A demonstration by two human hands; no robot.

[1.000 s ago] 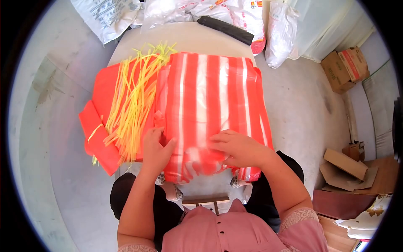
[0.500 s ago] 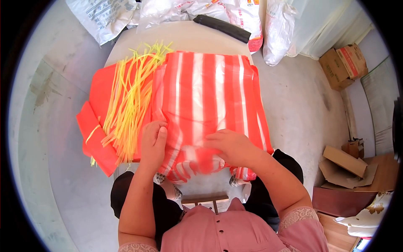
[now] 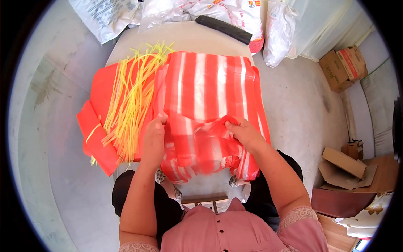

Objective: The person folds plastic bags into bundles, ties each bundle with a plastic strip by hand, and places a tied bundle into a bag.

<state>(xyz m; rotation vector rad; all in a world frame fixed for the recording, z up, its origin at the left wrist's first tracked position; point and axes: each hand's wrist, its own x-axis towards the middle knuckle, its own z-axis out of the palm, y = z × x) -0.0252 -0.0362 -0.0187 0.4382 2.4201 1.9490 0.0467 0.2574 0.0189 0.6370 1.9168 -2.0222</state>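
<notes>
A stack of red-and-white striped plastic bags (image 3: 212, 84) lies on the table in front of me. At the near end, the top bag is lifted and bunched. My right hand (image 3: 245, 132) is closed on its raised edge, thumb against fingers. At the left side of the stack, my left hand (image 3: 154, 136) pinches the bag's edge. Left of the stack, a bunch of yellow plastic strips (image 3: 128, 109) lies across red plastic sheets (image 3: 99, 84). Beside them is a folded red bundle (image 3: 100, 140) with a yellow tie round it.
A black rolled object (image 3: 222, 29) lies at the far edge of the table (image 3: 168, 35). White printed sacks (image 3: 105, 19) stand behind it. Cardboard boxes (image 3: 342, 69) sit by the right wall, and an opened carton (image 3: 350, 172) is nearer on the right.
My right hand has risen slightly to the right and now pulls up the top bag's near edge, which lay lower before. My left hand has shifted only a little.
</notes>
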